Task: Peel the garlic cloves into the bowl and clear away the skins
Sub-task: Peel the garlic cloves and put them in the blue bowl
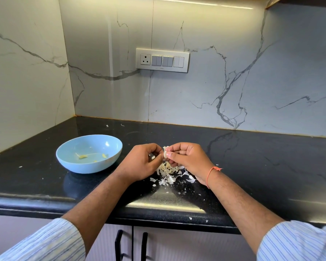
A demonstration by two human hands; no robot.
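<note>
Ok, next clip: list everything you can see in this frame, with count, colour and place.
bowl: one, light blue, on the countertop left of the hands.
peeled garlic pieces: a few, pale yellow, in the bowl.
garlic clove: one, whitish, pinched between both hands.
garlic skins: a pile plus scattered flakes, white, on the countertop under the hands.
countertop: one, black.
switch panel: one, white and grey, on the marble wall.
cabinet handles: two, black, below the counter edge.
thread bracelet: one, orange, right wrist.
left hand: pinches the clove.
right hand: pinches the clove.
</note>
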